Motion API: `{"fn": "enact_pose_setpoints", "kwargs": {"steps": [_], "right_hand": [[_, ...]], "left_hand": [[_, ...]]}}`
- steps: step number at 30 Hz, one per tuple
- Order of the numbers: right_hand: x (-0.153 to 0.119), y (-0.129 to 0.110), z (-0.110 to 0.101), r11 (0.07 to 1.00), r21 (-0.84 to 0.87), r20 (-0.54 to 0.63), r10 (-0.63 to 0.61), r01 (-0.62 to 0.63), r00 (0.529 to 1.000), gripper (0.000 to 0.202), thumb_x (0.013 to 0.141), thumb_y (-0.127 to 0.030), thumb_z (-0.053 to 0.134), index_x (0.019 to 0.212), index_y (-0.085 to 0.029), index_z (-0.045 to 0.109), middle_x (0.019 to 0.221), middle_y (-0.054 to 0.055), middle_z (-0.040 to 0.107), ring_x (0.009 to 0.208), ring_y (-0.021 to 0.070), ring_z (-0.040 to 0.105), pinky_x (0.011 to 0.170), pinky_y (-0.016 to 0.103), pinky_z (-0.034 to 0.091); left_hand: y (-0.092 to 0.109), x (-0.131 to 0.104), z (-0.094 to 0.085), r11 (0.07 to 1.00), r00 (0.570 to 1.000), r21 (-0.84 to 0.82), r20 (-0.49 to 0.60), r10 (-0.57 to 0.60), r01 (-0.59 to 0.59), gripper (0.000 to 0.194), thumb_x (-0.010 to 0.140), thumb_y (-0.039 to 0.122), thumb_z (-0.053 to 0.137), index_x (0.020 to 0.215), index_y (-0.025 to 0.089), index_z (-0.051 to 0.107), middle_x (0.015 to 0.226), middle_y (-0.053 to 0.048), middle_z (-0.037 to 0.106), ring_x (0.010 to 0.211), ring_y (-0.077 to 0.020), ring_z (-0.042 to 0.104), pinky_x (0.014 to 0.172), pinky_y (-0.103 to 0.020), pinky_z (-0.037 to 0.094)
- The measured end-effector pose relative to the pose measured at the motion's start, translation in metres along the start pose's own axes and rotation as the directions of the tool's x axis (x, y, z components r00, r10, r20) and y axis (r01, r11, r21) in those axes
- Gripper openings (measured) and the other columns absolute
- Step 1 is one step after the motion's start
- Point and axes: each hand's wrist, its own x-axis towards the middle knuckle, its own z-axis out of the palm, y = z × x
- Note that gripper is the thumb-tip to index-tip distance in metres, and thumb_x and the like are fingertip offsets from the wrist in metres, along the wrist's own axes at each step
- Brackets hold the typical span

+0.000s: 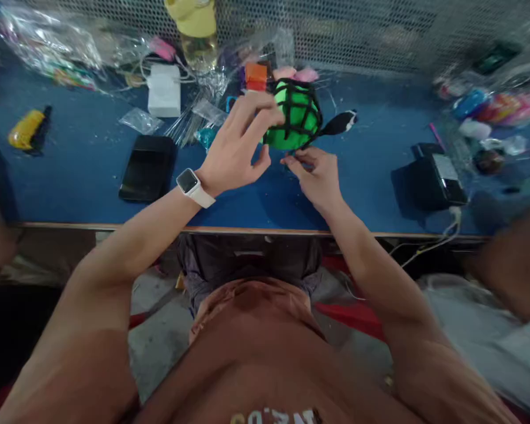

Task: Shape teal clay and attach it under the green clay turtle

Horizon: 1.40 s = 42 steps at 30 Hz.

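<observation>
A bright green, rounded object point(292, 115) with a black criss-cross net over it rests on the blue table, its exact kind unclear. My left hand point(236, 144), wearing a white watch point(194, 187) on the wrist, reaches over its left side. The fingers are bent and apart from the thumb, the fingertips at the green surface. Just below the object is my right hand point(317, 176), thumb and fingertips pinched together near its lower edge. Whatever lies in that pinch is too small to make out. A black, leaf-shaped piece point(337, 123) with a pale end extends to the right.
Left of my hands lie a black phone point(148, 168), a white box point(164, 91) and a yellow-and-black item point(29, 129). A yellow-topped bottle point(198, 41) stands behind. To the right is a black device point(439, 176) with a white cable. Plastic bags and other people's arms flank the table point(366, 188).
</observation>
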Motion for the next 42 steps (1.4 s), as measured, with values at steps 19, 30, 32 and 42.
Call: {"fn": "enact_pose_setpoints", "kwargs": {"steps": [19, 30, 32, 42], "right_hand": [[-0.004, -0.009, -0.003, 0.973, 0.217, 0.015, 0.076, -0.077, 0.997, 0.058, 0.087, -0.084, 0.091, 0.101, -0.028, 0.087, 0.094, 0.004, 0.083, 0.085, 0.0205, 0.077, 0.070, 0.035, 0.063], [-0.002, -0.001, -0.002, 0.973, 0.221, -0.030, 0.082, -0.074, 0.996, 0.058, 0.080, -0.083, 0.097, 0.095, -0.029, 0.083, 0.084, -0.001, 0.075, 0.074, 0.0176, 0.068, 0.065, 0.035, 0.060], [-0.002, 0.001, -0.003, 0.970, 0.232, -0.019, 0.082, -0.075, 0.996, 0.057, 0.081, -0.082, 0.097, 0.095, -0.029, 0.082, 0.083, -0.001, 0.074, 0.072, 0.0171, 0.067, 0.063, 0.034, 0.060], [-0.005, -0.009, -0.001, 0.941, 0.300, 0.040, 0.154, -0.159, 0.987, 0.059, 0.082, -0.083, 0.095, 0.097, -0.027, 0.084, 0.092, 0.001, 0.080, 0.085, 0.0189, 0.076, 0.073, 0.034, 0.065]], "left_hand": [[-0.005, -0.014, 0.046, 0.888, 0.916, -0.298, 0.311, -0.255, 0.349, 0.029, 0.114, 0.019, 0.053, 0.114, 0.017, 0.082, 0.114, -0.013, 0.084, 0.113, -0.0300, 0.078, 0.104, -0.044, 0.061], [0.000, -0.012, 0.044, 0.744, 0.908, -0.538, 0.350, -0.230, 0.396, 0.034, 0.119, 0.019, 0.050, 0.091, 0.021, 0.071, 0.089, -0.006, 0.083, 0.077, -0.0174, 0.077, 0.080, -0.033, 0.063], [0.001, -0.012, 0.044, 0.735, 0.905, -0.548, 0.361, -0.225, 0.401, 0.034, 0.119, 0.020, 0.052, 0.091, 0.021, 0.071, 0.090, -0.006, 0.083, 0.077, -0.0168, 0.077, 0.079, -0.032, 0.063], [0.002, -0.012, 0.043, 0.670, 0.899, -0.609, 0.374, -0.229, 0.424, 0.031, 0.118, 0.021, 0.051, 0.100, 0.018, 0.076, 0.090, -0.006, 0.084, 0.076, -0.0149, 0.077, 0.076, -0.028, 0.065]]}}
